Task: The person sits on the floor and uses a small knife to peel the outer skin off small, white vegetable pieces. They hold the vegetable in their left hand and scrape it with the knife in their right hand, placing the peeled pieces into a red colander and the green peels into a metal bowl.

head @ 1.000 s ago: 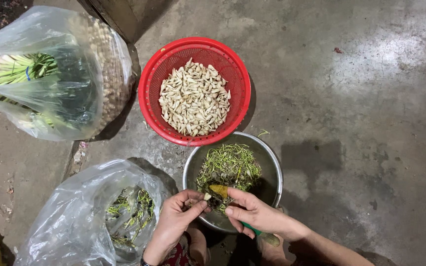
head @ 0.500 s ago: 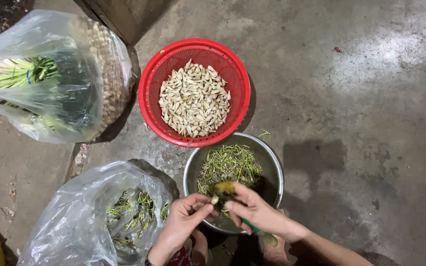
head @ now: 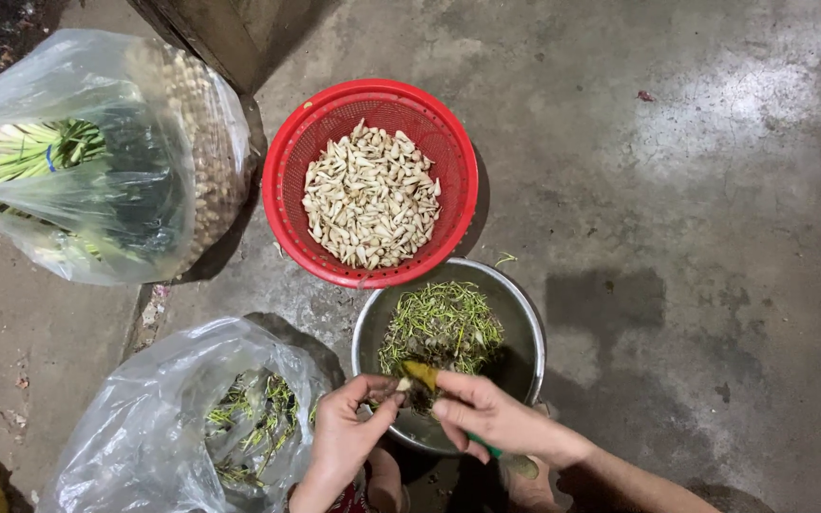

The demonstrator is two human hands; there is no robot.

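Compared with 1 second ago, the left hand (head: 346,442) has drawn closer to the right hand (head: 486,418), its grip now pinching a small bulb (head: 401,386) over the near rim of the steel bowl (head: 525,323), while the right grip closes on a green-handled knife (head: 422,374), so trimming goes on.

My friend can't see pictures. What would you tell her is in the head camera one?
Two bare hands, left hand and right hand, trim a small bulb over a metal bowl of green scraps. Beyond it, a red basket holds pale peeled bulbs, with two plastic bags of greens on the concrete floor.
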